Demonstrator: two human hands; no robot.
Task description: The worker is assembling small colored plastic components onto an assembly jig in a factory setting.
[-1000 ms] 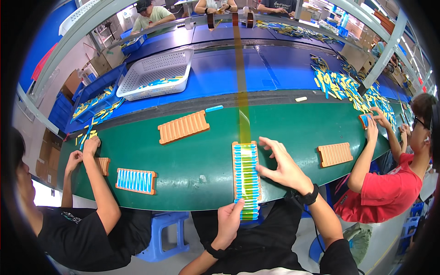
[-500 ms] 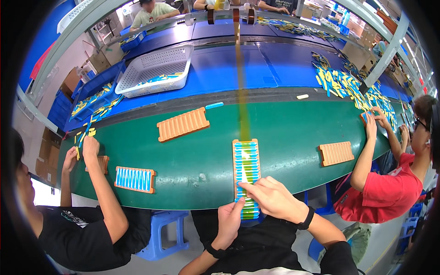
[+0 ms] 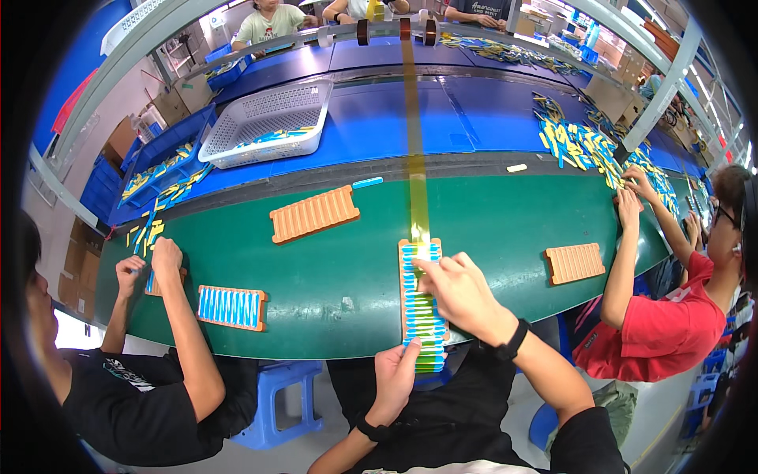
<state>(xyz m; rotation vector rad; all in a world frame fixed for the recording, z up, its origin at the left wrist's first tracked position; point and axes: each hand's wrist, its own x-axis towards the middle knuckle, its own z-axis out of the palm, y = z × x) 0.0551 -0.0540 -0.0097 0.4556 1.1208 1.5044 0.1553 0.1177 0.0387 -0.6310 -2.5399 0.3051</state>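
An orange grooved tray (image 3: 405,304) stands lengthwise before me at the table's near edge, filled with a row of blue strips (image 3: 410,276). Clear yellow tape (image 3: 418,197) stretches down from above and lies along the strips. My left hand (image 3: 395,378) grips the near end, thumb on top beside the taped strips; its fingers beneath are hidden. Over the tray's far half, my right hand (image 3: 467,299) touches the tape with its outstretched index finger. The other fingers are loosely bent, with nothing seen in them.
Empty orange trays (image 3: 314,215) lie on the green table (image 3: 489,221), and a filled tray (image 3: 231,308) sits to the left. A white basket (image 3: 268,110) and a heap of strips (image 3: 580,142) are farther back. Co-workers' hands (image 3: 164,259) work at both sides. Tape rolls (image 3: 405,30) hang ahead.
My right hand has moved away from me along the tape, from the tray's near half toward its far end. My left hand stays at the near end.
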